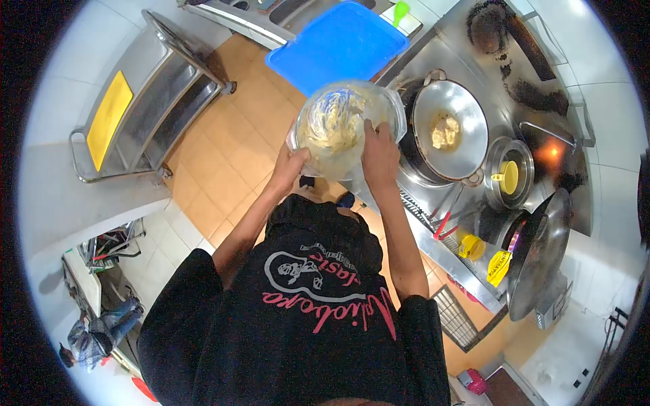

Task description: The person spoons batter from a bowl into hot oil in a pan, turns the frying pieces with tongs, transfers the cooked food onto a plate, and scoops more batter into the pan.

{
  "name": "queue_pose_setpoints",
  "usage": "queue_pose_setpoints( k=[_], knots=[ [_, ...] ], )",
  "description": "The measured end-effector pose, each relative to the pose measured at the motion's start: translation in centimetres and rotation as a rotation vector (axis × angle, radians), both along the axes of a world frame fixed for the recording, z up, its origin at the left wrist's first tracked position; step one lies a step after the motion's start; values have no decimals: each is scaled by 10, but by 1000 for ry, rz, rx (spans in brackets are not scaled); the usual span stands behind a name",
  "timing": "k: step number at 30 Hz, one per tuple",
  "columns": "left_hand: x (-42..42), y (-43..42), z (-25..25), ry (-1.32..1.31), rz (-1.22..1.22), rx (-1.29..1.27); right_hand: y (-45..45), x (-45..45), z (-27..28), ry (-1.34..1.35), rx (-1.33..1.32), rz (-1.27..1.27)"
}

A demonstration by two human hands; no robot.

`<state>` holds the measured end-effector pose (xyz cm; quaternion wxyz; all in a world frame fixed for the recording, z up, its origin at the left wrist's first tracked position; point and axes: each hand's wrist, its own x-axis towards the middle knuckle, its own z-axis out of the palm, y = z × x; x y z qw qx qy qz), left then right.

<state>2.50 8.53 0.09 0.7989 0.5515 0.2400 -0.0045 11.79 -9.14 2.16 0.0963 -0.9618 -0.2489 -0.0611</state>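
A clear bowl (317, 111) smeared inside with pale yellow batter is held in front of my chest. My left hand (295, 164) is closed on its near left rim, thumb on the wall. My right hand (380, 152) is over the bowl's right side with fingers bent; a small greyish piece shows at the fingertips, too unclear to name. To the right, a metal wok (467, 101) stands on the stove, with pale fried lumps (445, 131) in a little oil at its bottom.
A blue lid or board (338, 47) lies beyond the bowl. Right of the wok are a metal basin (525, 196) with a yellow cup (508, 177), and a large dark pan (542, 257). A steel trolley (139, 101) with a yellow board (110, 120) stands left. Another person (95, 338) is at lower left.
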Motion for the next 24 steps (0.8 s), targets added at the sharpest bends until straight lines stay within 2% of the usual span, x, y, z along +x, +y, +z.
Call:
queue_pose_setpoints(
  k=[3,6,11,13,16,18,22,24],
  knots=[
    [7,9,2,101,-24,19,7,11,10,10,27,-24],
    [22,11,-5,11,86,33,13,22,19,-52,66,-13],
    [59,23,-4,2,72,-1,26,50,25,-120,165,6],
    [76,33,-8,-20,31,1,40,68,17,-82,147,-8],
    [111,47,-26,85,29,-3,65,96,6,-59,178,-63],
    [138,61,-56,-25,47,-98,84,122,-22,-198,169,-105],
    [168,56,-22,3,117,-165,102,147,-26,-63,57,-133],
    [180,61,-22,-53,138,-215,101,156,-55,-167,75,-114]
  ],
)
